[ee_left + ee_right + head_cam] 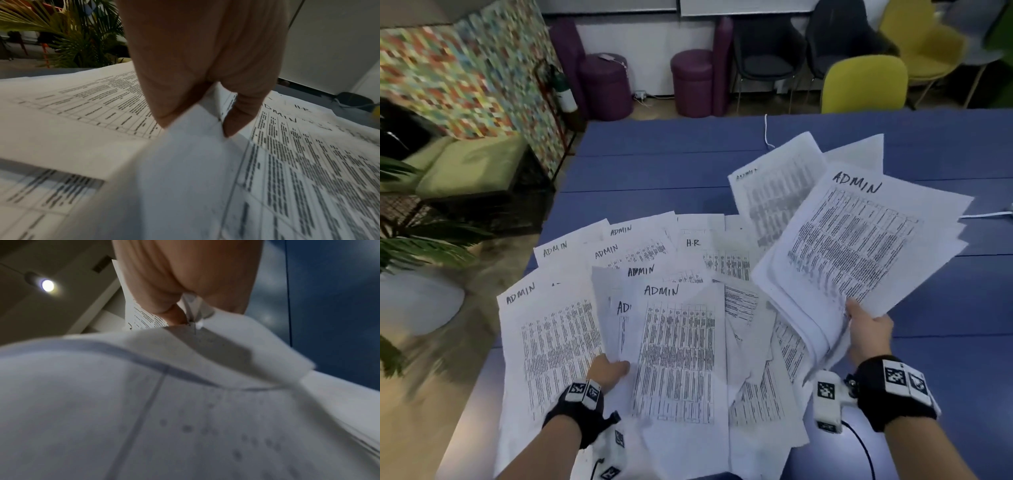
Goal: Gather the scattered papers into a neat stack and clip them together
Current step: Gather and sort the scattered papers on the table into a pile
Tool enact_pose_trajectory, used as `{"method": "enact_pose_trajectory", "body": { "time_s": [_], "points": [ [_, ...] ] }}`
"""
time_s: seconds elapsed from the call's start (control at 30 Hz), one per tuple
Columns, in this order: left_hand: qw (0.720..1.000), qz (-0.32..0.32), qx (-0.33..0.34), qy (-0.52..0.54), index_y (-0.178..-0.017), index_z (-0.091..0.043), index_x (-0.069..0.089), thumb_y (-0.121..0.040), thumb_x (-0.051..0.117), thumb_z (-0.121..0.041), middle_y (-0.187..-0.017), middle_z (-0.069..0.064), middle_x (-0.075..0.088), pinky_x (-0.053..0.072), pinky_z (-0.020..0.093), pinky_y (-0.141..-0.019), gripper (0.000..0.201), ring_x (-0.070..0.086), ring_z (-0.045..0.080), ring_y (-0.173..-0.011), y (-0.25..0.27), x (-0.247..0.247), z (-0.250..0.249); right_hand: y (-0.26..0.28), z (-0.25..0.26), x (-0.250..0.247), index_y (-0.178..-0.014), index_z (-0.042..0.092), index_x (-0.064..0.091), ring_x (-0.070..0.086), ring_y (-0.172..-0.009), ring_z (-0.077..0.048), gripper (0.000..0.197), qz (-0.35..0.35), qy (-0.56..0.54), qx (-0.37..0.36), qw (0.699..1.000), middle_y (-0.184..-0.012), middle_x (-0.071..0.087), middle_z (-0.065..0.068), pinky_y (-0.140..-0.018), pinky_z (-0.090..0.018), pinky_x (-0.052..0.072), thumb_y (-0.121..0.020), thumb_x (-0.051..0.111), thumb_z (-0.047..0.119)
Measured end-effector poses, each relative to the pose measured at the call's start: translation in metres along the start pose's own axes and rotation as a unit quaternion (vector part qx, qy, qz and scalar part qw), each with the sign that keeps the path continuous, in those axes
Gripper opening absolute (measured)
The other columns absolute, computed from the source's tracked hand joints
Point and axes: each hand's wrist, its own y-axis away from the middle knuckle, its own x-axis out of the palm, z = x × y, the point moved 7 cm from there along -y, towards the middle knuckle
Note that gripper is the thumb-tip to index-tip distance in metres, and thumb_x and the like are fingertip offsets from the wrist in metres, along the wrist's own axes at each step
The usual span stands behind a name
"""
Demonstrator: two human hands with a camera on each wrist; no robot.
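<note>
While the head view looked down on the blue table (654, 161), printed sheets lay fanned and overlapping across its near half, most of them headed in black marker. The scattered papers (678, 342) carried "ADMIN" on at least seven visible tops, and one sheet further back read "H.R" (693, 243). Each showed a dense printed grid too small to read. The left hand (607, 371) lay low on the spread, thumb and fingers closed on the lower edge of a partly covered sheet between two "ADMIN" pages. The right hand (869, 334) held a loose bundle of sheets (856, 240) raised off the table on the right, thumb on top, the uppermost page marked "ADMIN", the edges splayed and uneven. Both wrists wore black straps with square black-and-white markers. Purple stools, dark and yellow chairs stood beyond the table, and a potted palm (410, 246) stood at the left. From the left wrist view, the left hand (205, 65) pinched a lifted blank white corner (191, 129) between thumb and finger, with "DMIN" and "H.R" legible on the pages beyond. From the right wrist view, the right hand (185, 280) clamped the bundle (185, 402) from above and below; its underside showed only faint, blurred print, with blue table at the right and a ceiling lamp (47, 285) at the left.
</note>
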Motion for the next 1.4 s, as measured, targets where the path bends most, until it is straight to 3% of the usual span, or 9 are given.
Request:
{"method": "enact_pose_trajectory", "body": {
  "time_s": [0.17, 0.33, 0.53, 0.7, 0.9, 1.0, 1.1, 1.23, 1.4],
  "points": [
    [0.999, 0.029, -0.021, -0.017, -0.112, 0.009, 0.048, -0.079, 0.056, 0.001, -0.108, 0.024, 0.059, 0.051, 0.039, -0.075, 0.034, 0.058, 0.036, -0.095, -0.001, -0.003, 0.001, 0.022, -0.038, 0.037, -0.121, -0.001, 0.057, 0.057, -0.098, -0.024, 0.03, 0.108, 0.099, 0.013, 0.989, -0.107, 0.061, -0.011, -0.088, -0.036, 0.046, -0.092, 0.056, 0.007],
    [0.995, 0.033, -0.032, 0.088, -0.084, 0.005, 0.056, -0.063, 0.065, -0.014, -0.086, 0.019, 0.056, 0.041, 0.031, -0.066, 0.029, 0.053, 0.026, -0.072, -0.004, -0.019, -0.002, 0.039, -0.096, 0.053, -0.102, -0.005, 0.064, 0.062, -0.079, -0.03, 0.019, 0.199, 0.31, 0.053, 0.928, -0.083, 0.065, -0.016, -0.078, -0.04, 0.051, -0.086, 0.061, 0.006],
    [0.986, 0.042, -0.045, 0.153, -0.143, -0.001, 0.032, -0.066, 0.076, -0.05, -0.145, 0.019, 0.04, 0.04, 0.049, -0.103, 0.102, 0.045, 0.038, -0.127, -0.023, -0.013, 0.008, 0.079, -0.122, 0.071, -0.14, -0.002, 0.03, 0.055, -0.113, -0.026, 0.08, 0.358, 0.527, 0.098, 0.765, -0.128, 0.053, -0.012, -0.087, -0.031, 0.05, -0.083, 0.068, 0.04],
    [0.998, -0.033, 0.04, 0.045, -0.113, 0.007, 0.06, -0.092, 0.056, -0.029, -0.102, 0.021, 0.066, 0.047, 0.037, -0.087, 0.041, 0.062, 0.031, -0.093, 0.0, -0.019, -0.018, 0.088, -0.117, 0.085, -0.144, -0.001, 0.023, 0.051, -0.12, -0.021, 0.095, 0.374, 0.587, 0.061, 0.716, -0.142, 0.042, -0.012, -0.087, -0.025, 0.044, -0.079, 0.064, 0.055],
    [0.997, -0.045, 0.021, -0.065, -0.079, 0.009, 0.055, -0.086, 0.047, 0.009, -0.077, 0.02, 0.055, 0.05, 0.045, -0.075, 0.011, 0.054, 0.031, -0.071, -0.009, -0.028, -0.03, 0.07, -0.121, 0.104, -0.121, 0.006, 0.061, 0.062, -0.101, -0.024, 0.035, 0.265, 0.44, -0.051, 0.857, -0.118, 0.067, -0.011, -0.091, -0.03, 0.049, -0.09, 0.061, 0.021],
    [0.999, -0.027, 0.001, -0.038, -0.107, 0.017, 0.051, -0.087, 0.043, 0.009, -0.081, 0.021, 0.054, 0.05, 0.05, -0.083, 0.023, 0.059, 0.039, -0.088, -0.016, -0.027, -0.028, 0.078, -0.138, 0.121, -0.128, 0.011, 0.056, 0.057, -0.115, -0.026, 0.036, 0.324, 0.493, -0.031, 0.807, -0.124, 0.062, -0.007, -0.097, -0.03, 0.044, -0.095, 0.052, 0.024],
    [1.0, -0.016, -0.005, 0.024, -0.111, 0.012, 0.052, -0.09, 0.038, 0.01, -0.067, 0.007, 0.045, 0.039, 0.028, -0.05, 0.025, 0.045, 0.021, -0.06, -0.02, -0.021, -0.028, 0.087, -0.145, 0.138, -0.106, 0.022, 0.059, 0.058, -0.102, -0.02, 0.017, 0.426, 0.576, -0.033, 0.696, -0.099, 0.063, 0.004, -0.091, -0.027, 0.045, -0.093, 0.053, 0.03],
    [0.995, -0.029, -0.042, 0.083, -0.073, -0.001, 0.048, -0.084, 0.044, 0.009, -0.067, 0.007, 0.044, 0.031, 0.023, -0.054, 0.015, 0.039, 0.016, -0.059, -0.024, -0.019, -0.018, 0.038, -0.107, 0.135, -0.125, 0.012, 0.055, 0.052, -0.119, -0.023, 0.036, 0.312, 0.571, -0.1, 0.753, -0.13, 0.047, -0.009, -0.102, -0.027, 0.036, -0.091, 0.056, 0.026],
    [0.999, -0.008, -0.019, 0.043, -0.071, -0.006, 0.052, -0.08, 0.072, -0.025, -0.061, 0.005, 0.052, 0.042, 0.022, -0.051, 0.029, 0.048, 0.016, -0.051, -0.024, -0.011, 0.0, 0.0, -0.083, 0.127, -0.147, 0.013, 0.03, 0.035, -0.137, -0.025, 0.061, 0.297, 0.598, -0.09, 0.739, -0.153, 0.028, -0.007, -0.111, -0.031, 0.028, -0.093, 0.056, 0.024]
  ]
}}
